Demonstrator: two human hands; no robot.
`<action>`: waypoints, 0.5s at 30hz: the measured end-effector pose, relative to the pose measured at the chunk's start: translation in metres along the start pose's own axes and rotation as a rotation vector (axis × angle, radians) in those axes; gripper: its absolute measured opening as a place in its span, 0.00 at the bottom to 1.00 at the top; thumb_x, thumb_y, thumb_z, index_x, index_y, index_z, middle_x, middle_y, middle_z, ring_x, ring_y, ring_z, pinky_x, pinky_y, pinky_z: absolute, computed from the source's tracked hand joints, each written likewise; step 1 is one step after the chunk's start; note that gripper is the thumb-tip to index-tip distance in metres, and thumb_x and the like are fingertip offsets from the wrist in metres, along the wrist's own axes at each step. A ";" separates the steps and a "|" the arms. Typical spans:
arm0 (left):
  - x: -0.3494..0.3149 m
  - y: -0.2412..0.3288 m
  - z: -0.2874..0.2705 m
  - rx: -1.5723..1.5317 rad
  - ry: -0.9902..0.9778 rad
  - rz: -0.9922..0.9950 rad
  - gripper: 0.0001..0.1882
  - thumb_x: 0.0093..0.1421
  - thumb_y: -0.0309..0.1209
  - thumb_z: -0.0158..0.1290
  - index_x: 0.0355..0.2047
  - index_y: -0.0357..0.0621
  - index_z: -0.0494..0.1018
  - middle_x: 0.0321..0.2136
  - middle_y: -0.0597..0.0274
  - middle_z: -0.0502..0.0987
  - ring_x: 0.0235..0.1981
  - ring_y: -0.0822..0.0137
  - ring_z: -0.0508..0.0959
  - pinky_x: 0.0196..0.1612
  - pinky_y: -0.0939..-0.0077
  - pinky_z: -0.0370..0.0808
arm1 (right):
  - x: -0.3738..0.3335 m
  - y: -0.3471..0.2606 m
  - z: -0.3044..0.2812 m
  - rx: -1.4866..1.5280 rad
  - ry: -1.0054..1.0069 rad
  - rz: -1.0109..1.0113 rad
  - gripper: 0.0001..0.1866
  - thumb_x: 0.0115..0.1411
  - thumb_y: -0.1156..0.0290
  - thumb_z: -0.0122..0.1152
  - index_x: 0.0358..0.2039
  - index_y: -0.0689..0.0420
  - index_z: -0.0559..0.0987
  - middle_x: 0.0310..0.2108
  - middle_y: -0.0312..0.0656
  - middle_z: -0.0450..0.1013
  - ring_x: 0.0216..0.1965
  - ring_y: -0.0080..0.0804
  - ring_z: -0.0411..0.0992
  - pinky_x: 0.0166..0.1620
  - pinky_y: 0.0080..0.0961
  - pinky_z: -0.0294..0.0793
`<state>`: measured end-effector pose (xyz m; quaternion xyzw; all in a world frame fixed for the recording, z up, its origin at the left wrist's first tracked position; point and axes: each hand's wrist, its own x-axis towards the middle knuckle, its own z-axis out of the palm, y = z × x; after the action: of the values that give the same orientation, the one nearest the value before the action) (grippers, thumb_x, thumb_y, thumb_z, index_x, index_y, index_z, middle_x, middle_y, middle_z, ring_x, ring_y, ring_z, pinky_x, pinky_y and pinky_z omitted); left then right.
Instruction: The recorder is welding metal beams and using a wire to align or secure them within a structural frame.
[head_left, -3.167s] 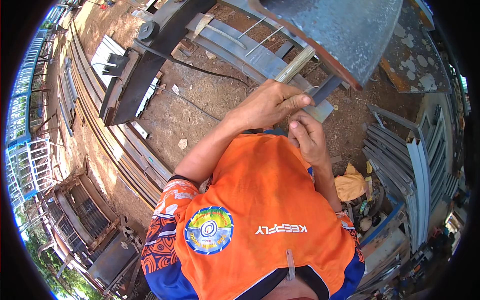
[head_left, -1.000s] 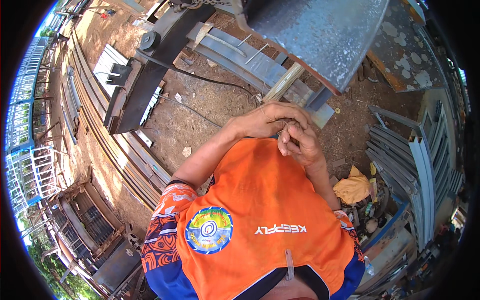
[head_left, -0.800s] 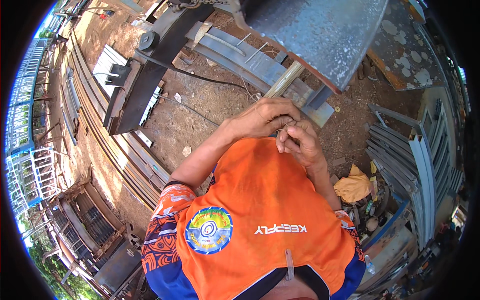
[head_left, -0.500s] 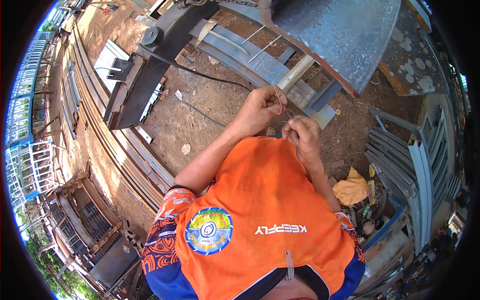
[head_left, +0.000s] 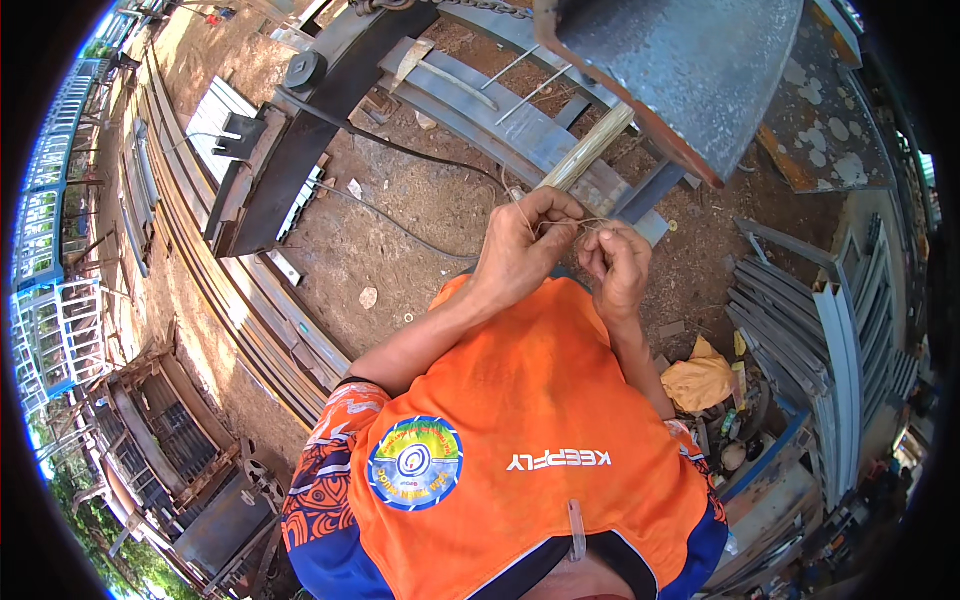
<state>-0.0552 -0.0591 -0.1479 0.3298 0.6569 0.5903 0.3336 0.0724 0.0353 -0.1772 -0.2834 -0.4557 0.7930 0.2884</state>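
Observation:
My left hand [head_left: 530, 242] pinches a thin tan strand [head_left: 588, 221], string or fine wire, I cannot tell which. Close beside it, my right hand [head_left: 617, 257] grips the same strand between thumb and fingers. Loose loops of it stick out around my left fingers. Just beyond the hands is a pale wooden pole [head_left: 588, 152], its far end passing under a large bluish metal plate [head_left: 690, 85] with a rusty edge. Whether pole and plate are joined is hidden.
A dark steel beam [head_left: 345, 95] with a black cable [head_left: 420, 157] stands at far left. Flat steel bars [head_left: 465, 105] lie ahead. Long metal lengths [head_left: 250, 310] run along the left. Stacked grey frames [head_left: 785, 310] and a yellow-orange bag [head_left: 698, 380] are at right.
My left hand has turned and moved slightly down and right, toward the right hand. My right hand has shifted a little right. The strand's loops have changed shape between them.

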 end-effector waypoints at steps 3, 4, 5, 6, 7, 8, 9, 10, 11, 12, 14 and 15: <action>0.005 0.008 -0.007 -0.344 -0.197 -0.257 0.10 0.61 0.19 0.56 0.44 0.33 0.75 0.29 0.65 0.79 0.25 0.79 0.75 0.28 0.85 0.73 | 0.000 -0.001 0.002 -0.078 0.018 -0.050 0.13 0.62 0.70 0.49 0.23 0.62 0.73 0.19 0.41 0.70 0.15 0.18 0.57 0.20 0.17 0.54; 0.005 0.007 -0.006 -0.344 -0.200 -0.254 0.10 0.61 0.19 0.56 0.44 0.33 0.75 0.29 0.65 0.79 0.25 0.79 0.75 0.28 0.85 0.73 | 0.000 -0.003 0.003 -0.084 0.013 -0.065 0.13 0.62 0.70 0.49 0.23 0.62 0.73 0.19 0.39 0.70 0.16 0.17 0.59 0.21 0.16 0.58; 0.004 0.006 -0.006 -0.440 -0.229 -0.286 0.12 0.61 0.19 0.56 0.46 0.32 0.74 0.29 0.64 0.79 0.24 0.79 0.75 0.25 0.85 0.72 | 0.000 -0.005 0.003 -0.089 0.007 -0.080 0.13 0.63 0.70 0.49 0.23 0.62 0.73 0.20 0.37 0.69 0.17 0.17 0.61 0.23 0.15 0.62; 0.004 0.005 -0.006 -0.536 -0.258 -0.317 0.14 0.61 0.18 0.56 0.48 0.32 0.73 0.28 0.64 0.78 0.23 0.78 0.75 0.23 0.85 0.71 | 0.000 -0.004 0.002 -0.089 0.008 -0.082 0.13 0.63 0.70 0.49 0.23 0.62 0.73 0.20 0.37 0.69 0.17 0.17 0.61 0.23 0.15 0.62; 0.003 0.004 -0.005 -0.535 -0.260 -0.316 0.14 0.61 0.18 0.56 0.48 0.32 0.73 0.28 0.64 0.78 0.23 0.78 0.75 0.23 0.85 0.71 | 0.001 -0.004 0.000 -0.073 -0.005 -0.080 0.13 0.63 0.70 0.48 0.23 0.61 0.73 0.20 0.36 0.69 0.18 0.17 0.61 0.22 0.15 0.61; 0.003 0.002 -0.004 -0.522 -0.278 -0.304 0.15 0.61 0.18 0.56 0.49 0.30 0.73 0.27 0.65 0.78 0.23 0.79 0.75 0.22 0.86 0.71 | 0.002 -0.003 -0.002 -0.058 -0.017 -0.077 0.14 0.64 0.69 0.48 0.23 0.61 0.72 0.21 0.35 0.68 0.18 0.16 0.60 0.22 0.15 0.59; 0.002 0.001 -0.003 -0.509 -0.296 -0.293 0.16 0.61 0.18 0.56 0.50 0.29 0.72 0.26 0.65 0.78 0.22 0.79 0.75 0.21 0.86 0.70 | 0.002 -0.002 -0.005 -0.058 -0.015 -0.078 0.14 0.64 0.69 0.48 0.23 0.61 0.72 0.21 0.35 0.68 0.18 0.16 0.60 0.22 0.15 0.59; 0.003 0.001 -0.004 -0.509 -0.298 -0.293 0.16 0.61 0.18 0.56 0.50 0.29 0.72 0.26 0.65 0.78 0.22 0.79 0.75 0.21 0.86 0.70 | 0.002 -0.001 -0.008 -0.074 -0.032 -0.066 0.14 0.64 0.69 0.47 0.22 0.60 0.72 0.21 0.35 0.68 0.19 0.17 0.60 0.23 0.15 0.59; 0.004 0.000 -0.006 -0.453 -0.329 -0.272 0.15 0.61 0.19 0.56 0.48 0.31 0.73 0.26 0.65 0.78 0.22 0.79 0.75 0.22 0.85 0.71 | 0.002 0.000 -0.010 -0.090 -0.047 -0.054 0.15 0.65 0.68 0.47 0.22 0.60 0.71 0.22 0.35 0.68 0.19 0.17 0.59 0.23 0.16 0.58; 0.004 0.000 -0.007 -0.398 -0.359 -0.251 0.13 0.62 0.20 0.57 0.47 0.32 0.74 0.26 0.66 0.79 0.22 0.80 0.75 0.23 0.85 0.71 | 0.003 0.002 -0.011 -0.089 -0.046 -0.055 0.15 0.65 0.68 0.47 0.22 0.60 0.71 0.22 0.35 0.68 0.19 0.17 0.59 0.23 0.16 0.58; 0.005 0.007 -0.007 -0.299 -0.347 -0.230 0.10 0.61 0.20 0.57 0.44 0.34 0.74 0.26 0.64 0.80 0.23 0.77 0.76 0.24 0.82 0.73 | 0.003 0.004 -0.011 -0.054 -0.054 -0.032 0.16 0.65 0.66 0.46 0.21 0.58 0.70 0.21 0.34 0.66 0.19 0.18 0.59 0.23 0.17 0.61; 0.005 0.009 -0.007 -0.202 -0.333 -0.209 0.08 0.61 0.20 0.57 0.41 0.35 0.75 0.26 0.63 0.81 0.24 0.75 0.78 0.25 0.79 0.75 | 0.003 0.003 -0.009 -0.054 -0.054 -0.033 0.16 0.65 0.66 0.46 0.21 0.58 0.70 0.21 0.34 0.66 0.19 0.18 0.59 0.23 0.17 0.61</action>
<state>-0.0639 -0.0581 -0.1383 0.3177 0.5610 0.5526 0.5281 0.0760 0.0413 -0.1847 -0.2620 -0.4891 0.7830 0.2810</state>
